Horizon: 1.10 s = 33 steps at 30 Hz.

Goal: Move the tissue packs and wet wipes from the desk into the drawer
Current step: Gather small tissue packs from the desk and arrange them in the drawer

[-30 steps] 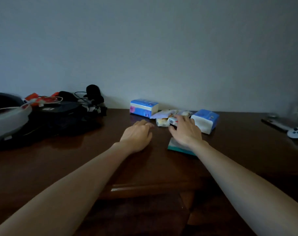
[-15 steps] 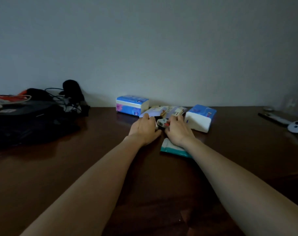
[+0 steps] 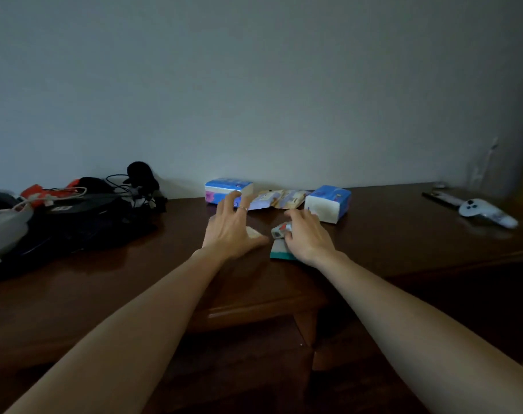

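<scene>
On the dark wooden desk a blue tissue pack lies by the wall. A flat pale wet wipes pack lies to its right, then a blue and white tissue pack. My left hand hovers in front of them with its fingers spread; a small pale item shows under its thumb. My right hand grips a small white and red pack. Beneath that hand lies a teal and white pack, partly hidden.
A black bag with cables, a red item and a grey object fill the desk's left side. A white controller and a dark remote lie at the right. The desk's front edge runs below my forearms.
My left hand has spread its fingers and reached toward the back packs. My right hand has drawn the small pack away from the pile, toward me.
</scene>
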Tool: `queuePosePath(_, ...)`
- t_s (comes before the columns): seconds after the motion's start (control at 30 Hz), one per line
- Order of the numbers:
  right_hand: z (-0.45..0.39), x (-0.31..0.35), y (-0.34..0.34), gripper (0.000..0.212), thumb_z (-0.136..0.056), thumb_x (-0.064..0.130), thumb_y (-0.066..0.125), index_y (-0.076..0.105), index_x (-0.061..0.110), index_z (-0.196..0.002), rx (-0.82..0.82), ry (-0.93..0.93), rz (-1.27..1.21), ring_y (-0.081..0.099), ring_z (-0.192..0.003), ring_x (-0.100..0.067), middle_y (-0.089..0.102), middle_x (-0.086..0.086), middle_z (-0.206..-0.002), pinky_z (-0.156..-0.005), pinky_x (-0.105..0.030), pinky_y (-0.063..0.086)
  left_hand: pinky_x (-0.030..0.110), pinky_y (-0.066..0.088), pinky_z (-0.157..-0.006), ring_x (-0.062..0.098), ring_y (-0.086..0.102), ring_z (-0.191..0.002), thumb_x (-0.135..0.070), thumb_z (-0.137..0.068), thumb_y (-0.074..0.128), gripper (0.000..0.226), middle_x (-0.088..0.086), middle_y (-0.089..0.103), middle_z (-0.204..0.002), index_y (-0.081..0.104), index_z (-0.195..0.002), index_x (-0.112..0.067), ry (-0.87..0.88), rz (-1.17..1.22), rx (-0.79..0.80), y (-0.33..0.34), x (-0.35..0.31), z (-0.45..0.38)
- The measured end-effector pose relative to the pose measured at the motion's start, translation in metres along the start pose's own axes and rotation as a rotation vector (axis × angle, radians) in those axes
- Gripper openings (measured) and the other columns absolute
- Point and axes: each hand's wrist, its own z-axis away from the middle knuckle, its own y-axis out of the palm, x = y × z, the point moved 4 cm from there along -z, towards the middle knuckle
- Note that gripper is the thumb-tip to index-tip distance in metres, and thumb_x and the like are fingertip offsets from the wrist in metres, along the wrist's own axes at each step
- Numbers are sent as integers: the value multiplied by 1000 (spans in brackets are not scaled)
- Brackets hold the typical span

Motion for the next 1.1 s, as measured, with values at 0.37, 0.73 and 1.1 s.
queuePosePath(0.37,54,25,-12,43,-106,26,54,54,12,-147,-332,-85,-408,42,-139,-17,50,-5,-150,-112,-22,28,38,55,-91,20,62,-107,-41,-97,61,50,8,56,-125,44,-141,-24,-260,634,-30,-15,-3,90)
queuePosePath(0.73,337,51,103,67,-87,70,63,64,22,-133,90,-586,-300,45,-126,-15,52,9,-137,-102,-39,39,46,58,-85,36,68,-113,-40,-94,60,42,19,69,-123,60,-133,-25,-905,1907,113,59,-1,394)
queuePosePath(1.1,384,22,200,78,-72,68,77,49,36,-138,573,-228,-380,56,-114,-7,59,14,-126,-94,-32,51,36,59,-85,29,66,-118,-41,-92,69,53,17,68,-128,62,-132,-6,-1118,1756,645,132,9,469)
